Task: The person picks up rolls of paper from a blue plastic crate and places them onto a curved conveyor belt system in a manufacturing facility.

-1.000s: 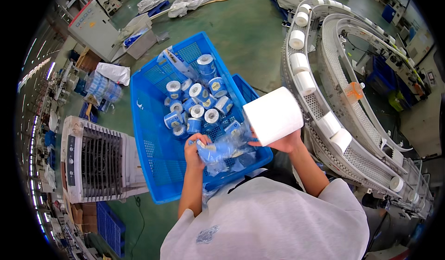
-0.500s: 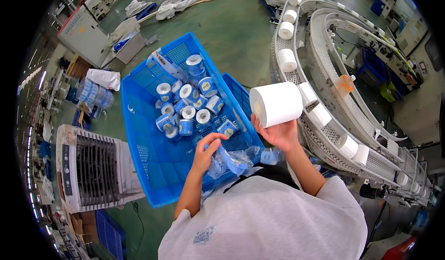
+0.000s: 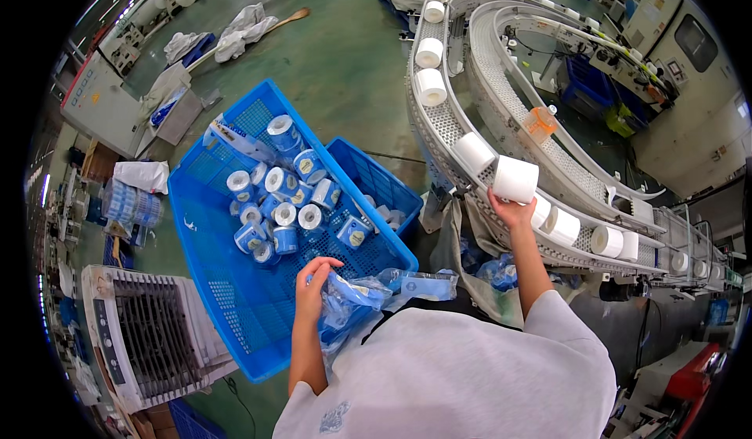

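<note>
The left hand (image 3: 312, 284) is nearest, low over the near part of the blue crate (image 3: 205, 282), its forearm rising straight from the lower edge. Its fingers curl round crumpled blue-and-clear wrapper (image 3: 348, 296), gripping it, and a loose length of the film trails right over the crate's rim. The step in hand looks like the handover of a stripped roll: the wrapping is off and bunched in one hand while the bare roll goes to the line. Further out, the right arm stretches up and to the right, elbow nearly straight, and the right hand (image 3: 511, 210) cups the white roll (image 3: 515, 179) from below, fingers closed on it, at the near edge of the curved conveyor (image 3: 454, 126). By my reading the next move calls for setting it in the gap between the rolls already riding there, then dropping the film. Small wrapped rolls (image 3: 283, 204) lie heaped further back in the crate
</note>
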`<action>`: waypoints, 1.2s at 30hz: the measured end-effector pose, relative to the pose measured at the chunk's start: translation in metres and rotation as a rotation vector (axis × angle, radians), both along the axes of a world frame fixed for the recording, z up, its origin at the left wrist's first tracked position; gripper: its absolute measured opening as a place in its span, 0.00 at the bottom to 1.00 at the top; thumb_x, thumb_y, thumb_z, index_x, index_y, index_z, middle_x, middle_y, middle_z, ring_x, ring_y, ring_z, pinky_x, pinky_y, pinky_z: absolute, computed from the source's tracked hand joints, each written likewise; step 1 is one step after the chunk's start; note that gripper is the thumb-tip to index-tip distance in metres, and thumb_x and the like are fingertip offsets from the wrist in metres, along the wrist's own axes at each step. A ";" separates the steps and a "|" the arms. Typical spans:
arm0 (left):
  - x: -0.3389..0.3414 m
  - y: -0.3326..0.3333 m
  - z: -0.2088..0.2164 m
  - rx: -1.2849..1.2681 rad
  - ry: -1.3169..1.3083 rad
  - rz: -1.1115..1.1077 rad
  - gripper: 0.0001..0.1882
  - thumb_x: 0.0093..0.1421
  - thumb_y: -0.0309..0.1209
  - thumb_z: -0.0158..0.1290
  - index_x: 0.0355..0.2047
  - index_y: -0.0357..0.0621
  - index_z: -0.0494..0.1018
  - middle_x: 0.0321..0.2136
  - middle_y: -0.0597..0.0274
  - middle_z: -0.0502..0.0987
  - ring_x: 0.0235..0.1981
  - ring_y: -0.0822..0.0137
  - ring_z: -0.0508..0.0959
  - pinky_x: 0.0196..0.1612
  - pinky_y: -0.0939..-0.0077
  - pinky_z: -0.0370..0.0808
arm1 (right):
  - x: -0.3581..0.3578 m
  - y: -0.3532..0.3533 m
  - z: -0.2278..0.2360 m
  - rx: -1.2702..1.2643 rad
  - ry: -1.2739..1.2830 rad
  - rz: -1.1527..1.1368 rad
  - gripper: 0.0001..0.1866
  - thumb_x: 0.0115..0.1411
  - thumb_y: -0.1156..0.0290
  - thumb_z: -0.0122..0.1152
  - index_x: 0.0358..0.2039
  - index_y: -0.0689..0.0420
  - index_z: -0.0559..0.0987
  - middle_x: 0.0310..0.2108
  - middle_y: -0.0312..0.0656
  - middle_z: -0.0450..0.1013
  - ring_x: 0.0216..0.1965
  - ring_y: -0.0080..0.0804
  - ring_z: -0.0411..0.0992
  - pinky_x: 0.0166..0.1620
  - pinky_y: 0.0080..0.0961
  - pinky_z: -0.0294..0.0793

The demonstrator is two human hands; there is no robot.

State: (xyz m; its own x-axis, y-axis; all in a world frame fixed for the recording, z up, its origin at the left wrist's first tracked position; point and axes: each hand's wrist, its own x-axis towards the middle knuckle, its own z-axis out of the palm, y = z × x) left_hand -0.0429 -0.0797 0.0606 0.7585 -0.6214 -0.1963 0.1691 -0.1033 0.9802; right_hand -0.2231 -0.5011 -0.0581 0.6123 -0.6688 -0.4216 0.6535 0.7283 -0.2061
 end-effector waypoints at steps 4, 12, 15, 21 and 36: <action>-0.001 -0.005 0.001 0.010 0.005 -0.006 0.13 0.60 0.35 0.46 0.31 0.38 0.75 0.22 0.72 0.69 0.25 0.82 0.65 0.29 0.88 0.60 | -0.018 -0.049 -0.033 0.111 0.494 -0.088 0.30 0.51 0.44 0.40 0.52 0.41 0.67 0.55 0.43 0.59 0.54 0.50 0.56 0.55 0.56 0.59; 0.004 -0.013 0.002 0.038 0.020 -0.022 0.13 0.60 0.35 0.46 0.31 0.38 0.75 0.22 0.71 0.69 0.27 0.81 0.65 0.31 0.87 0.59 | -0.098 -0.121 -0.151 -0.457 1.045 0.319 0.18 0.56 0.57 0.47 0.41 0.56 0.72 0.32 0.43 0.71 0.33 0.36 0.70 0.34 0.36 0.74; 0.020 -0.008 -0.011 0.067 -0.084 -0.004 0.14 0.59 0.36 0.46 0.29 0.38 0.75 0.25 0.70 0.71 0.29 0.79 0.65 0.34 0.86 0.59 | -0.104 -0.149 -0.197 -0.585 1.411 0.499 0.10 0.53 0.70 0.49 0.34 0.54 0.76 0.26 0.38 0.71 0.24 0.29 0.68 0.23 0.30 0.70; 0.118 0.028 -0.097 0.922 -0.420 0.184 0.17 0.53 0.44 0.52 0.28 0.41 0.78 0.24 0.55 0.78 0.30 0.60 0.77 0.33 0.69 0.71 | -0.123 -0.141 -0.174 -1.118 2.129 0.529 0.18 0.53 0.67 0.46 0.43 0.61 0.73 0.38 0.57 0.71 0.41 0.54 0.71 0.44 0.46 0.69; 0.176 -0.051 -0.449 1.060 -0.050 -0.310 0.24 0.48 0.42 0.55 0.40 0.36 0.74 0.41 0.40 0.74 0.44 0.49 0.75 0.44 0.63 0.72 | -0.186 0.056 -0.050 -1.407 2.047 0.201 0.23 0.52 0.74 0.56 0.50 0.57 0.70 0.58 0.53 0.57 0.59 0.48 0.54 0.57 0.38 0.55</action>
